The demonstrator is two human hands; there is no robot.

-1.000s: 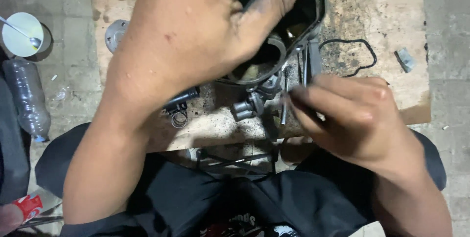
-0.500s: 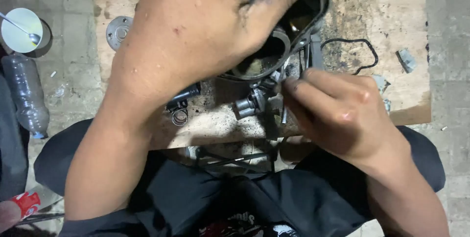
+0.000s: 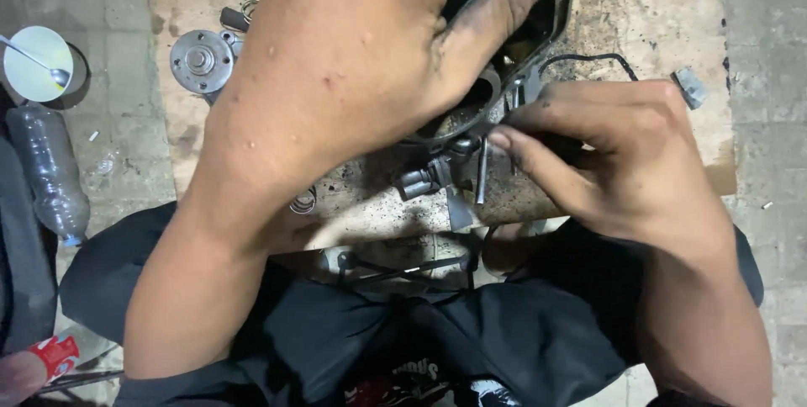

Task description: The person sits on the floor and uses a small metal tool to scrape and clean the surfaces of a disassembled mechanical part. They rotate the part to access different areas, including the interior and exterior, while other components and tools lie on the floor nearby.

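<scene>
My left hand (image 3: 370, 54) lies over a black greasy engine part (image 3: 538, 16) on a worn wooden board (image 3: 656, 12), gripping it with the thumb along its rim. My right hand (image 3: 614, 155) is pinched on a small metal piece at the part's lower edge, beside a thin metal rod (image 3: 481, 173) that points toward me. A grey metal fitting (image 3: 424, 178) sticks out just below the part. Much of the part is hidden under my left hand.
A round metal flange (image 3: 200, 60) lies at the board's left edge. A black rubber gasket (image 3: 588, 60) and a small grey scrap (image 3: 689, 86) lie on the right. On the paved floor at left are a clear plastic bottle (image 3: 50, 171) and a cup with a spoon (image 3: 35, 60).
My right hand has moved up and closer to the engine part, fingers now pinched at its lower edge. The view shifted slightly, and my left hand covers more of the part.
</scene>
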